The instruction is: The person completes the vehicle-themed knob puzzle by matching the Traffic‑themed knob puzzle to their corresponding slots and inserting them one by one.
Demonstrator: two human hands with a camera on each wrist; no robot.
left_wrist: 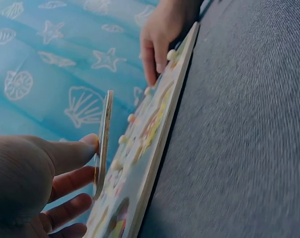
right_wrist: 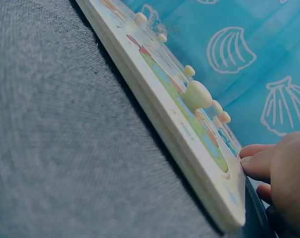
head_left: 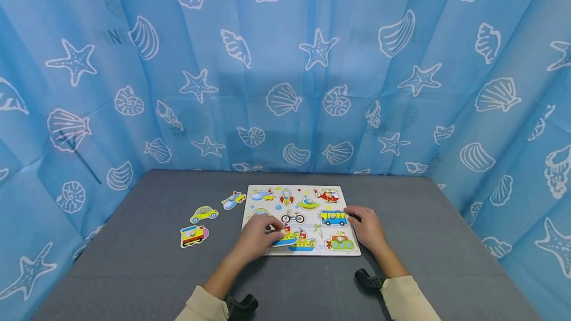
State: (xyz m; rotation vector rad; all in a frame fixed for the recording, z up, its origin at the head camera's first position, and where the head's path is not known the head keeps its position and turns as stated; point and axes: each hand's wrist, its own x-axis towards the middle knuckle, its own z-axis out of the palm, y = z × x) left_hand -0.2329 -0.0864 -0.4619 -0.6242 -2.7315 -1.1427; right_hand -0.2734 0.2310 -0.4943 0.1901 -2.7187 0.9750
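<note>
In the head view my left hand (head_left: 256,237) pinches a ship puzzle piece (head_left: 291,238) between thumb and fingers. The piece is held over the lower middle of a white puzzle board (head_left: 321,249), just left of the matching ship picture (head_left: 304,244). In the left wrist view the piece (left_wrist: 105,141) stands edge-on, raised off the board. My right hand (head_left: 369,228) has its fingertips at the board's right edge, beside the bus piece (head_left: 332,217). In the right wrist view, its fingers (right_wrist: 259,161) touch that edge near the submarine piece (right_wrist: 209,148).
Left of the board lie an airplane piece (head_left: 234,200), a green car piece (head_left: 204,214) and a train piece (head_left: 194,236). Knobbed pieces sit in the board, including a helicopter (head_left: 327,195). A blue shell-patterned curtain (head_left: 285,128) hangs behind the grey table (head_left: 147,241).
</note>
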